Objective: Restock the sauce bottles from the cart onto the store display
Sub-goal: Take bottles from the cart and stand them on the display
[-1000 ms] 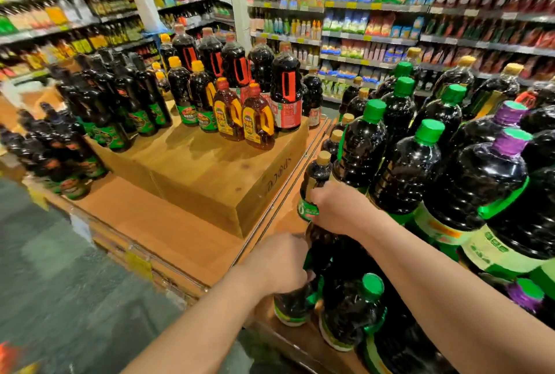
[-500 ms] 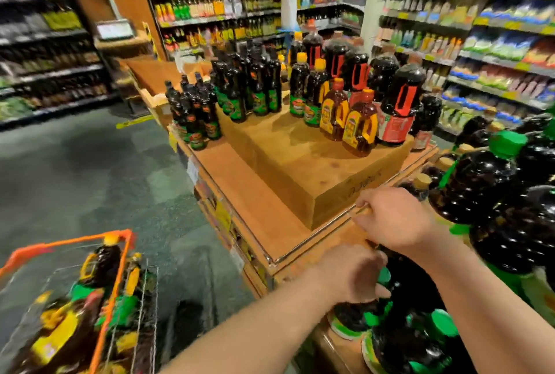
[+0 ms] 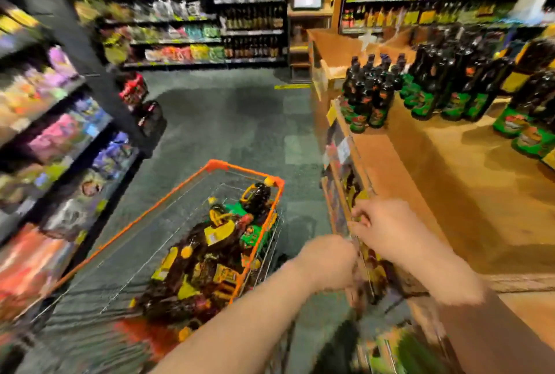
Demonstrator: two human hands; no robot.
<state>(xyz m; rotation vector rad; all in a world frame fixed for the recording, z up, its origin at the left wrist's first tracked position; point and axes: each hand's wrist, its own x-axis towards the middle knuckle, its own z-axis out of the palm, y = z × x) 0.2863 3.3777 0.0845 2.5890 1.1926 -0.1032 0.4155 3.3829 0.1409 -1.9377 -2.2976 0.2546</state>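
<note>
Your view has swung left since half a second ago: the green-capped bottles your hands were on have dropped out of sight, and the cart now sits in the middle of the picture instead of the lower left corner. It stands on the aisle floor just beside the wooden display, which keeps the reach from basket to shelf short. The sauce bottles still to be stocked lie heaped on their sides in the near end of the basket, dark with yellow and green labels. Bottles already out stand upright in tight groups along the display's far edge, leaving bare wood nearer to you.

Your left hand hangs between the cart and the display's front edge with its fingers curled, but blur hides whether they hold anything. Your right hand is at that front edge, fingers bent; I cannot tell if it grips the edge or is empty. Both hands are close together, and neither has reached the cart yet
</note>
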